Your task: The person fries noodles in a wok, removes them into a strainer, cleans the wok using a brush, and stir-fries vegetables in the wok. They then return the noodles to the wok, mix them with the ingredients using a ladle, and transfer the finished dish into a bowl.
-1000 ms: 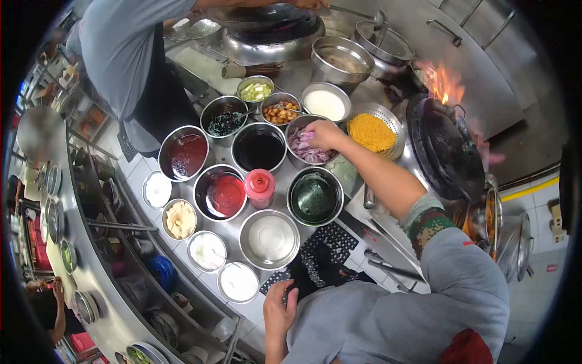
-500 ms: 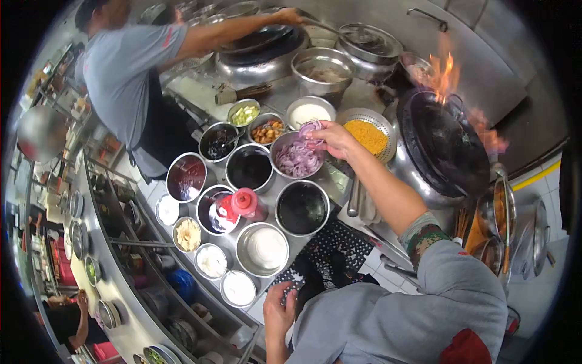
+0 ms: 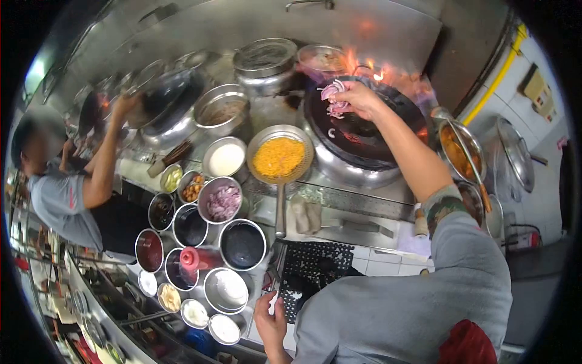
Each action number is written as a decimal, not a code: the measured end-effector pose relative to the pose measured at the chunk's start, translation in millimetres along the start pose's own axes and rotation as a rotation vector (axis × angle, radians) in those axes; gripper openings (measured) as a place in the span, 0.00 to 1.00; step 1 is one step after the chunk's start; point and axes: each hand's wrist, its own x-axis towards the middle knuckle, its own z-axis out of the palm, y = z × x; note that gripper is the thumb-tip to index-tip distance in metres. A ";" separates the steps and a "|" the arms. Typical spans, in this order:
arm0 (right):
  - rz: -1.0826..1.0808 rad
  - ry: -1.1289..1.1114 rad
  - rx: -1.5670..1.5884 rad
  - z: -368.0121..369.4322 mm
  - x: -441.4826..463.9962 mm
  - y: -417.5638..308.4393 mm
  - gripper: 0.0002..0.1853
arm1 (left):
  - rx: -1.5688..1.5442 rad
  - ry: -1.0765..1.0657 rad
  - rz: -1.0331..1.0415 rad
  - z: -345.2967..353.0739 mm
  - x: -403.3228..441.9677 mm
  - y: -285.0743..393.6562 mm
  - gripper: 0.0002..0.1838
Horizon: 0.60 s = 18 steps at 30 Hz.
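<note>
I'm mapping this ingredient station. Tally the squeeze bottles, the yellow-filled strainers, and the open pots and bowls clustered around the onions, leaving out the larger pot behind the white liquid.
Squeeze bottle: 1
Yellow-filled strainer: 1
Open pots and bowls: 14
Total: 16

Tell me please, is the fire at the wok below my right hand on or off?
On: orange flames rise along the far rim of the wok.

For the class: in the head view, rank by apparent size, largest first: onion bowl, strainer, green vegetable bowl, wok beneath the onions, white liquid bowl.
1. Wok
2. Strainer
3. Onion bowl, white liquid bowl: too alike to rank
4. Green vegetable bowl
</note>
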 end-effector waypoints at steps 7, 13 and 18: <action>-0.252 0.377 -1.484 -89.3 49.2 23.6 0.08 | 0.054 -0.020 0.059 23.4 0.8 5.0 0.12; -0.062 0.135 0.815 42.2 1.3 -17.8 0.11 | 0.013 0.028 0.033 38.2 -6.8 9.5 0.12; 0.116 -0.248 1.078 237.6 6.2 24.1 0.09 | 0.054 0.109 0.025 22.6 -26.5 39.8 0.13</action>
